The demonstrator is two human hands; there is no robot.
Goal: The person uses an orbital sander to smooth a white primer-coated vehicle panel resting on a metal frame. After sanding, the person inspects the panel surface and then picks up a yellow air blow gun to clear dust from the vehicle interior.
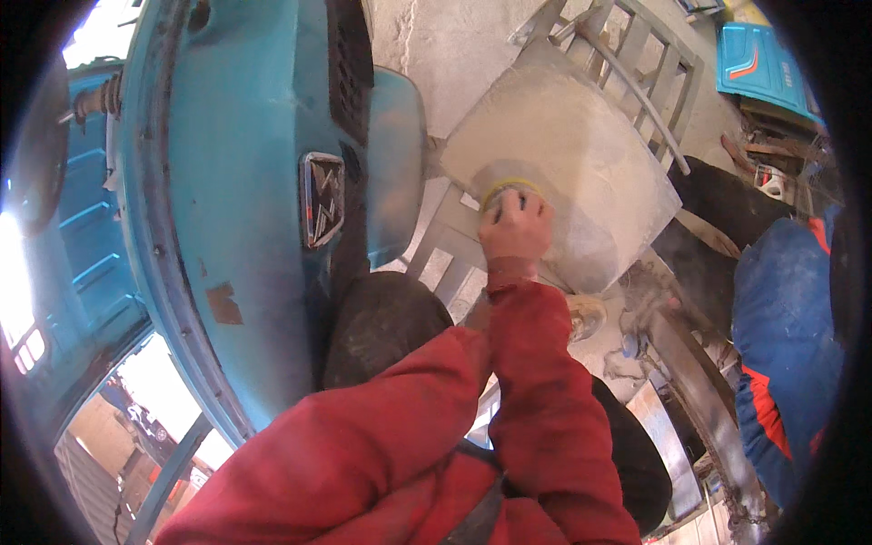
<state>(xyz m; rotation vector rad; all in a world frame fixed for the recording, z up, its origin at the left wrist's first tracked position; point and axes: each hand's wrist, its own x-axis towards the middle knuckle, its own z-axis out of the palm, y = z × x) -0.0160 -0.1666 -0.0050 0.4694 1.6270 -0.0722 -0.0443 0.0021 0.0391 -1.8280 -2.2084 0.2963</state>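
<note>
My right hand [516, 227] is closed over a round, yellow-edged sanding pad [510, 186]. The pad rests on a broad, dusty beige-grey panel [599, 154], near its left side, where a darker grey patch shows around it. Pale powder covers much of the panel's surface. My left arm [400, 372] in its red sleeve crosses toward my right wrist. Only a sliver of my left hand [477, 314] shows behind the right forearm, so its fingers are hidden.
A slatted metal frame [668, 77] is under the panel. Close on the left stands a teal vehicle body [227, 182] with a chrome emblem [322, 200]. At right is another person in blue-and-orange clothing [786, 318], near a metal beam [704, 391]. A blue case [758, 64] lies far right.
</note>
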